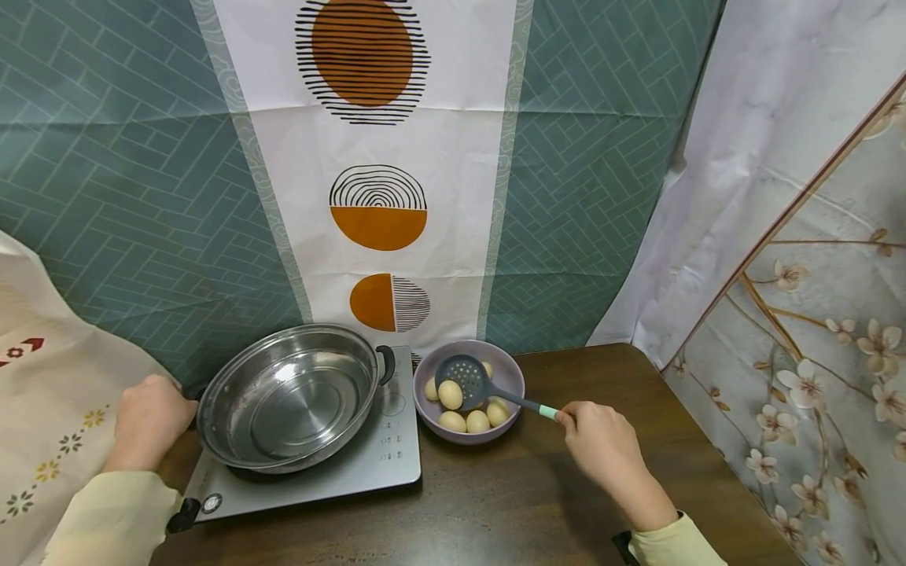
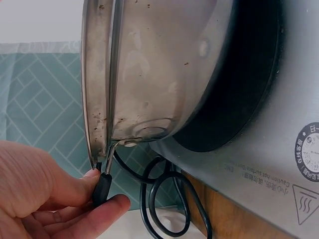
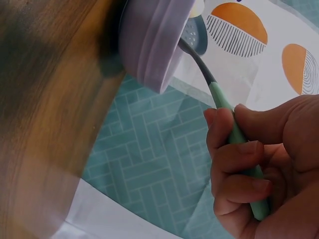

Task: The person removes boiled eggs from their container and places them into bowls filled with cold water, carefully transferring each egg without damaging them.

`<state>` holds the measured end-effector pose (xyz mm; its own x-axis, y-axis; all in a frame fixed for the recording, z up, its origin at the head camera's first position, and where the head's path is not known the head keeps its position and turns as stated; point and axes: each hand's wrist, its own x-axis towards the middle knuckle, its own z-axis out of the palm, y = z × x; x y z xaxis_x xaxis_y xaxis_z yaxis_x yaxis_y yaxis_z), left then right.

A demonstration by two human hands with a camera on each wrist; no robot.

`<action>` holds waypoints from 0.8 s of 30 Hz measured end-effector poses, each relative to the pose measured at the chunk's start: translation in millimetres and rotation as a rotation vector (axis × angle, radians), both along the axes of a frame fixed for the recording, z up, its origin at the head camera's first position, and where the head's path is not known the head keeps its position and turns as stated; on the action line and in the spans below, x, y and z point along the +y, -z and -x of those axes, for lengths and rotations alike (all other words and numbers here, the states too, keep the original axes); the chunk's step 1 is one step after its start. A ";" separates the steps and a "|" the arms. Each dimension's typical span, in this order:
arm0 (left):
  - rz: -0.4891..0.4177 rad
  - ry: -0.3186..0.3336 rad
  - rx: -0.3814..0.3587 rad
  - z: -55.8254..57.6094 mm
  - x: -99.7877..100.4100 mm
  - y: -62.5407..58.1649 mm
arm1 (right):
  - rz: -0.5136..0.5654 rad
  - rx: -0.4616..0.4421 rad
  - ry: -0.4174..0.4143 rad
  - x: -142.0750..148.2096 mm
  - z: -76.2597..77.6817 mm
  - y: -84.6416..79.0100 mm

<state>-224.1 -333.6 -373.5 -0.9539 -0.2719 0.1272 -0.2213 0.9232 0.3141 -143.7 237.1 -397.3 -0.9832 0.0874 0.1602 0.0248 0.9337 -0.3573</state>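
Observation:
My left hand (image 1: 152, 417) grips the black side handle (image 2: 102, 189) of a wide steel pot (image 1: 304, 409), thumb on one face and fingers on the other. The pot stands uncovered on a silver induction cooker (image 1: 354, 464), with no food showing inside. In my right hand (image 1: 602, 440) is a skimmer, its green handle (image 3: 239, 142) held in curled fingers. The skimmer's grey perforated head (image 1: 473, 376) lies over a purple bowl (image 1: 423, 405) of several pale eggs (image 1: 477, 422). One egg (image 1: 450, 395) rests in the skimmer head.
A brown wooden table (image 1: 566, 503) carries everything. Behind hangs a green and white patterned cloth (image 1: 573, 196), and a floral sheet (image 1: 814, 440) borders the right side. A black cable (image 2: 164, 199) loops beside the cooker. A beige cloth (image 1: 57, 377) hangs at the left.

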 end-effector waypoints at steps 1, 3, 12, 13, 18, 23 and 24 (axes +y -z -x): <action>-0.001 0.001 0.002 -0.2 0.4 0.1 | -0.006 0.009 -0.001 -0.1 0.0 0.1; 0.000 -0.001 0.004 -0.2 0.8 0.3 | -0.020 0.031 -0.003 -0.3 0.3 0.3; -0.005 -0.021 -0.017 2.1 -1.1 1.2 | -0.068 0.101 0.008 -1.9 2.4 -0.2; -0.005 -0.021 -0.017 2.5 -1.5 1.0 | -0.073 0.109 0.008 -2.0 2.4 -0.1; -0.010 -0.023 -0.031 3.5 -2.2 -0.4 | -0.112 0.184 0.002 -2.5 1.2 1.3; -0.012 -0.020 -0.030 2.1 -0.8 -0.8 | -0.141 0.258 0.000 -2.2 0.1 2.1; -0.014 -0.020 -0.030 1.9 -0.9 -0.9 | -0.143 0.268 0.001 -2.1 0.0 2.0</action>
<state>-226.0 -334.5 -372.6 -0.9516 -0.2923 0.0950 -0.2488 0.9142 0.3199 -143.7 234.9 -399.4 -0.9043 0.0466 0.4244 -0.0514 0.9749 -0.2166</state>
